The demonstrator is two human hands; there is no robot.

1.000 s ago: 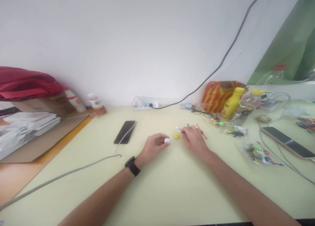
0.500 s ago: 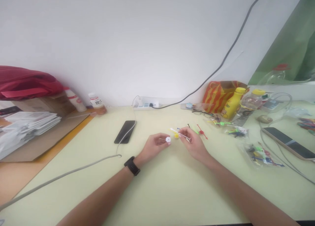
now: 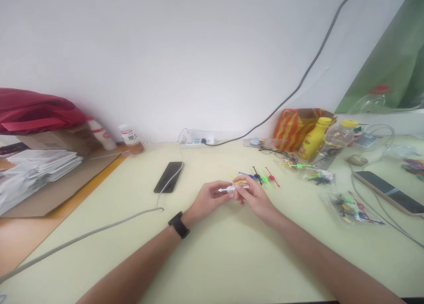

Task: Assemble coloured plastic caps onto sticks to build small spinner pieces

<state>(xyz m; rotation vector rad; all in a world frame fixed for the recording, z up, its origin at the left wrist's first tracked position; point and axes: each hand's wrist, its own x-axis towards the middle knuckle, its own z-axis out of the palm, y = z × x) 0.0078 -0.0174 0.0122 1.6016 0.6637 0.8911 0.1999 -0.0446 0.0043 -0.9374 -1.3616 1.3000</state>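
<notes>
Over the middle of the table, my left hand (image 3: 209, 198) and my right hand (image 3: 256, 198) meet at the fingertips. A white plastic arrow (image 3: 224, 189) lies level between them, its pointed head reaching left and its tail under my right fingers. My left fingers pinch the small white round disc, now mostly hidden by fingers and arrow. My right thumb and fingers close on the arrow near its middle. Just behind the hands lie similar arrow spinners: a red one (image 3: 271, 177), a black one (image 3: 256, 176), and blue, green and partly hidden yellow ones.
A black phone (image 3: 168, 178) with a cable lies left of the hands. At right are bagged spinners (image 3: 356, 208), another phone (image 3: 391, 191), a yellow bottle (image 3: 314, 138) and a striped bag (image 3: 286, 128). A power strip (image 3: 195, 140) sits against the wall.
My right hand has brought the white arrow left and down onto the disc in my left hand. The hands were apart before and now touch.
</notes>
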